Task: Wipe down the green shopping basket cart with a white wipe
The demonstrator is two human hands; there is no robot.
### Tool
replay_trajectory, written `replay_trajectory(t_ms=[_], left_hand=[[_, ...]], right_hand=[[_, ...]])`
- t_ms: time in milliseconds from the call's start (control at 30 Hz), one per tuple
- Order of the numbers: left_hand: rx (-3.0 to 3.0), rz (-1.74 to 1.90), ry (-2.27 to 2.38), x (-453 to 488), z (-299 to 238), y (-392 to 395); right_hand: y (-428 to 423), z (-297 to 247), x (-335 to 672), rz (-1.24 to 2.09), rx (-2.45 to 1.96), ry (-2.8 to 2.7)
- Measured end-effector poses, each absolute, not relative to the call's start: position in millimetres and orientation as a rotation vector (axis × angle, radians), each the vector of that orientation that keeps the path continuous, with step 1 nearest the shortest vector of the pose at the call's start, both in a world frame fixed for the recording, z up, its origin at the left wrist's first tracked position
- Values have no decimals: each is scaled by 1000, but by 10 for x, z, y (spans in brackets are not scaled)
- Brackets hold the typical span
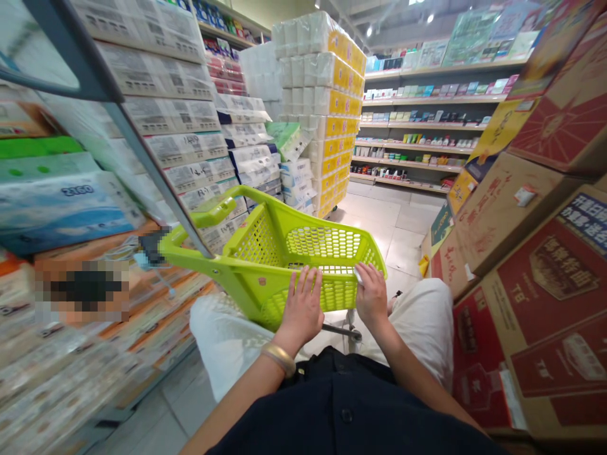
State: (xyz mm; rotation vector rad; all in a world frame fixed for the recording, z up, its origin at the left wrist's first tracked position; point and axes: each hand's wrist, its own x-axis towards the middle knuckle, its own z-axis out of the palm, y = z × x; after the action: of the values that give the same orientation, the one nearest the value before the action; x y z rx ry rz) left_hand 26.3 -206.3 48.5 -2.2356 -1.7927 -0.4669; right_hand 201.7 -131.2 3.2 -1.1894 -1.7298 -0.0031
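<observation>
Head view: a glossy lime-green shopping cart (275, 284), its walls pierced by rows of holes, stands mid-frame. The left hand (304, 308) rests on its near rim, grip spread flat, holding nothing. The right hand (372, 297) bends over the rim farther right; whether its grip closes on the small white thing (358, 274) there, I cannot tell. Yellow-and-white packs (334, 120) rise at upper centre, cartons (502, 196) at right.

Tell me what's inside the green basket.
Inside the basket, the holed far wall shows; dark patches low down are too unclear to identify. The near wall, with left hand and right hand at its rim, hides the nearest part.
</observation>
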Motion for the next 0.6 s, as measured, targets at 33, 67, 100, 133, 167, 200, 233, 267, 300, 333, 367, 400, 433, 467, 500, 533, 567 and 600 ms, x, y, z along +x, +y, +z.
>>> replay_trajectory(t_ms=[33,67,100,133,167,200,233,267,300,333,367,400,433,467,500,533,567,600], left_hand=[[-2232,-472,-1797,269,483,-2061],[-2231,-475,-1800,274,480,-2059],[-2232,-473,-1804,278,477,-2056],[-2235,-469,-1807,279,474,-2053],[-2239,-463,-1809,277,471,-2051],[-2243,-459,-1808,274,469,-2051],[-2244,-458,-1806,269,467,-2051],[-2243,-461,-1803,264,466,-2053],[-2241,-464,-1800,260,466,-2057],[-2238,-467,-1796,257,466,-2060],[-2236,-469,-1794,257,467,-2064],[-2231,-469,-1794,260,469,-2067],[-2227,-468,-1795,264,470,-2069],[-2223,-466,-1796,270,470,-2069],[-2220,-465,-1798,276,470,-2068],[-2219,-465,-1799,280,468,-2065],[-2220,-466,-1799,284,466,-2062],[-2222,-466,-1799,285,464,-2058]], right_hand=[[-1323,34,2005,-7,-1194,-1724],[-1347,43,1968,-4,-1176,-1750],[-1380,59,1913,6,-1132,-1805],[-1415,79,1850,23,-1070,-1879],[-1447,99,1790,44,-1003,-1955],[-1469,116,1746,62,-944,-2015],[-1479,127,1724,73,-910,-2048],[-1474,128,1728,75,-906,-2049],[-1456,120,1757,66,-930,-2022],[-1428,104,1804,50,-975,-1973],[-1396,82,1859,30,-1030,-1909],[-1366,58,1912,10,-1086,-1843],[-1343,37,1951,-8,-1135,-1782],[-1332,21,1968,-23,-1169,-1737],[-1334,13,1961,-33,-1187,-1713],[-1349,13,1929,-36,-1183,-1721],[-1373,22,1880,-33,-1155,-1762],[-1402,37,1822,-22,-1108,-1827]])
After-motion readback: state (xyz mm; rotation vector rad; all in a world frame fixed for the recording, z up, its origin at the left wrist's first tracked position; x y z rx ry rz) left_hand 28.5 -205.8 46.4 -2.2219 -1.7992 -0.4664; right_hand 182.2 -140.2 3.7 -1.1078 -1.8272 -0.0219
